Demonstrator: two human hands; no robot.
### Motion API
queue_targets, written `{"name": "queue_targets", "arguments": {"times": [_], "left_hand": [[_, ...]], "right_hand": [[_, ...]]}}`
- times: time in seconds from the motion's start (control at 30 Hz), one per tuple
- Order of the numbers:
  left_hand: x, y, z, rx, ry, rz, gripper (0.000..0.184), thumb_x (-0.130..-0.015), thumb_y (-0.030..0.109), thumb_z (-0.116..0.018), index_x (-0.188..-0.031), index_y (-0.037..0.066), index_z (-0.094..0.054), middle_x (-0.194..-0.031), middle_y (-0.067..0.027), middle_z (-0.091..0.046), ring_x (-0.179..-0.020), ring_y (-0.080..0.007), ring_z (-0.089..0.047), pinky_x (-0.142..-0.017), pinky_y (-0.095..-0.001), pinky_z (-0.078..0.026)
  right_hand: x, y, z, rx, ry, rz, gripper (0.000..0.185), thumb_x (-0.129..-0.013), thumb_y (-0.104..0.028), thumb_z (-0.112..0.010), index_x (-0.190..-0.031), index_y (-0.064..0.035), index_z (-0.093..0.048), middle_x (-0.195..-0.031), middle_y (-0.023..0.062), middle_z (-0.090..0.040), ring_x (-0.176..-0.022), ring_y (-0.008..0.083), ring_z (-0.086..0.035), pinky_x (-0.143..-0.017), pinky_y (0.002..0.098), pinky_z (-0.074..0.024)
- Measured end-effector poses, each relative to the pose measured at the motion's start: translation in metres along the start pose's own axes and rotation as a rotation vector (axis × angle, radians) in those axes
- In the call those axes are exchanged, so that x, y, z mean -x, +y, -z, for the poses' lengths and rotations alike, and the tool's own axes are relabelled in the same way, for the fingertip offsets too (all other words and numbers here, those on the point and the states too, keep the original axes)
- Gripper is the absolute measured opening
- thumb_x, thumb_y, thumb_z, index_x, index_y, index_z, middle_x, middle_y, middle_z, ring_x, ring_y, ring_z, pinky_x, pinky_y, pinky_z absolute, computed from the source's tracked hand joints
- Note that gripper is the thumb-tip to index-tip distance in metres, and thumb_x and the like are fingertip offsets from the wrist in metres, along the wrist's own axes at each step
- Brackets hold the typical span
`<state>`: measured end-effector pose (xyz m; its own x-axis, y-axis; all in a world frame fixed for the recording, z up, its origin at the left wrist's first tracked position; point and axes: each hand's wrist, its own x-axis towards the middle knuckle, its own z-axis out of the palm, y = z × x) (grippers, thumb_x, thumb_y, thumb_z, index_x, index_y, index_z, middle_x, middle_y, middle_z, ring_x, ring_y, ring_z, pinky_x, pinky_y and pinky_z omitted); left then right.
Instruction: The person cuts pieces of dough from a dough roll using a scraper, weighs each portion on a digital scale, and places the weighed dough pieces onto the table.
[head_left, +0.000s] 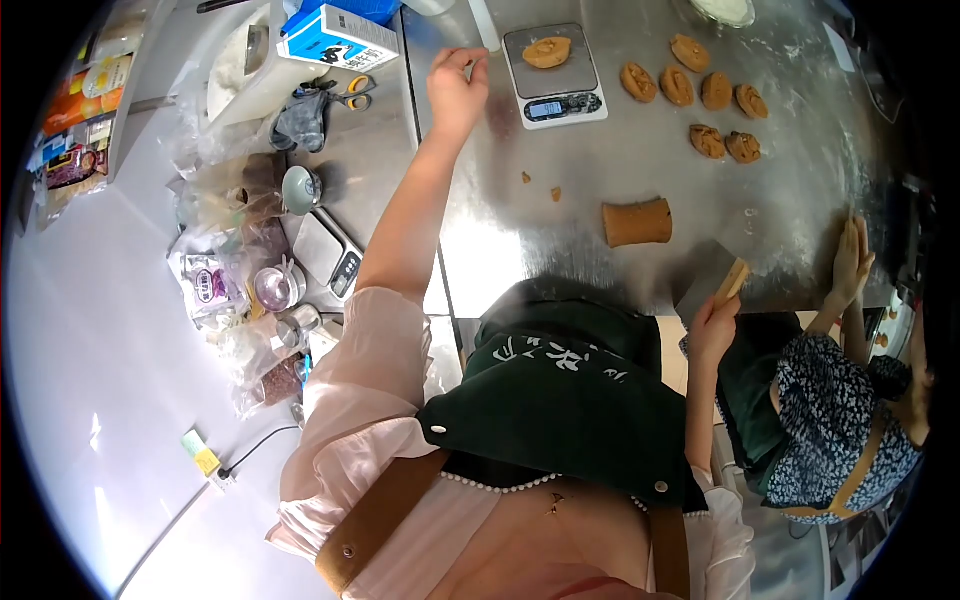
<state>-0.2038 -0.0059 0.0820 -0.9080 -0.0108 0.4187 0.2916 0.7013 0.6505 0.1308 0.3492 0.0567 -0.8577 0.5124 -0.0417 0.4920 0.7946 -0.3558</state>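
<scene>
My left hand is closed, fingertips pinched together, just left of a white digital scale; whatever it may hold is too small to make out. One brown dough piece lies on the scale's plate. My right hand grips the wooden handle of a dough scraper, its wide metal blade near the table's front edge. A thick brown dough log lies just beyond the blade. Several dough pieces sit right of the scale, and small crumbs lie left of the log.
A co-worker stands at the right, hands together over the table edge. At the left are a milk carton, scissors, a small bowl, a second scale and plastic bags. A bowl of white powder stands at the back right.
</scene>
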Motion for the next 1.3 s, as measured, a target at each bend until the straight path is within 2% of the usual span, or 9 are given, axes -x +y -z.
{"name": "queue_targets", "arguments": {"times": [0.37,0.47,0.53,0.6,0.8,0.9,1.03,1.17,1.3], "left_hand": [[0.007,0.012,-0.033,0.09,-0.083,0.024,0.012,-0.078,0.004,-0.063,-0.086,0.006,-0.071,-0.084,-0.0105,-0.064,-0.074,-0.027,-0.063,-0.067,-0.0343,-0.05],[0.035,0.009,-0.032,0.0,-0.295,0.053,0.01,-0.077,0.004,-0.062,-0.083,0.006,-0.07,-0.085,-0.0099,-0.064,-0.076,-0.0291,-0.062,-0.068,-0.037,-0.051],[0.068,0.002,-0.029,-0.044,-0.48,-0.095,0.006,-0.076,0.005,-0.063,-0.08,0.005,-0.067,-0.083,-0.0099,-0.063,-0.078,-0.0307,-0.061,-0.07,-0.0393,-0.051],[0.091,-0.006,-0.019,-0.246,-0.906,-0.186,0.009,-0.077,0.006,-0.063,-0.086,0.006,-0.066,-0.09,-0.0098,-0.062,-0.085,-0.0296,-0.06,-0.076,-0.0372,-0.05],[0.118,0.006,-0.002,-0.207,-0.856,-0.031,0.02,-0.075,0.014,-0.07,-0.092,0.006,-0.064,-0.101,-0.0108,-0.058,-0.093,-0.0319,-0.057,-0.079,-0.0386,-0.049],[0.098,0.001,-0.027,-0.157,-0.416,-0.069,0.035,-0.072,0.016,-0.074,-0.102,0.004,-0.06,-0.103,-0.0144,-0.056,-0.097,-0.0331,-0.056,-0.081,-0.0403,-0.048],[0.019,0.009,-0.068,-0.22,-0.083,-0.244,0.057,-0.069,0.016,-0.077,-0.119,0.005,-0.053,-0.11,-0.0154,-0.056,-0.103,-0.0353,-0.053,-0.087,-0.0423,-0.046],[-0.017,0.008,-0.105,-0.388,-0.334,-0.139,0.058,-0.068,0.014,-0.077,-0.121,0.009,-0.055,-0.111,-0.0129,-0.057,-0.103,-0.0336,-0.053,-0.088,-0.0403,-0.046],[-0.013,0.014,-0.107,-0.339,-0.308,-0.242,0.04,-0.069,0.006,-0.071,-0.108,0.008,-0.06,-0.108,-0.0109,-0.058,-0.099,-0.0328,-0.053,-0.088,-0.0397,-0.045]], "right_hand": [[-0.005,0.006,-0.012,-0.022,-0.067,-0.057,0.041,-0.091,-0.021,-0.053,-0.12,0.004,-0.039,-0.079,0.0292,-0.062,-0.071,0.0464,-0.061,-0.061,0.0496,-0.0502],[-0.004,0.005,-0.013,-0.046,-0.055,-0.042,0.04,-0.091,-0.021,-0.053,-0.119,0.0038,-0.039,-0.079,0.0295,-0.062,-0.071,0.0471,-0.061,-0.061,0.0503,-0.0499],[-0.003,0.004,-0.011,-0.049,-0.058,-0.053,0.039,-0.091,-0.021,-0.053,-0.118,0.0038,-0.039,-0.079,0.0296,-0.062,-0.071,0.0473,-0.061,-0.061,0.0504,-0.0499],[-0.003,0.004,-0.014,-0.045,-0.073,-0.086,0.039,-0.091,-0.021,-0.053,-0.117,0.0038,-0.039,-0.079,0.0296,-0.062,-0.071,0.0472,-0.061,-0.062,0.0504,-0.0499],[-0.003,0.003,-0.01,-0.019,-0.055,-0.044,0.039,-0.09,-0.02,-0.054,-0.116,0.0047,-0.039,-0.075,0.0287,-0.061,-0.066,0.0463,-0.06,-0.057,0.0507,-0.0485],[-0.003,0.005,-0.012,-0.028,-0.008,0.018,0.038,-0.089,-0.018,-0.054,-0.116,0.0052,-0.039,-0.072,0.0275,-0.061,-0.062,0.0457,-0.059,-0.054,0.051,-0.0474],[-0.003,-0.003,-0.007,-0.045,-0.053,-0.048,0.03,-0.091,-0.019,-0.053,-0.106,0.0036,-0.041,-0.069,0.0282,-0.059,-0.062,0.047,-0.058,-0.054,0.0519,-0.0458],[-0.003,-0.008,-0.005,-0.03,-0.057,-0.052,0.026,-0.09,-0.017,-0.053,-0.101,0.0019,-0.04,-0.067,0.0274,-0.059,-0.06,0.0461,-0.058,-0.052,0.0516,-0.0456],[-0.001,0.0,-0.01,-0.06,-0.045,-0.048,0.033,-0.088,-0.015,-0.055,-0.11,0.0048,-0.041,-0.065,0.0251,-0.059,-0.058,0.0439,-0.059,-0.05,0.0499,-0.0461]]}}
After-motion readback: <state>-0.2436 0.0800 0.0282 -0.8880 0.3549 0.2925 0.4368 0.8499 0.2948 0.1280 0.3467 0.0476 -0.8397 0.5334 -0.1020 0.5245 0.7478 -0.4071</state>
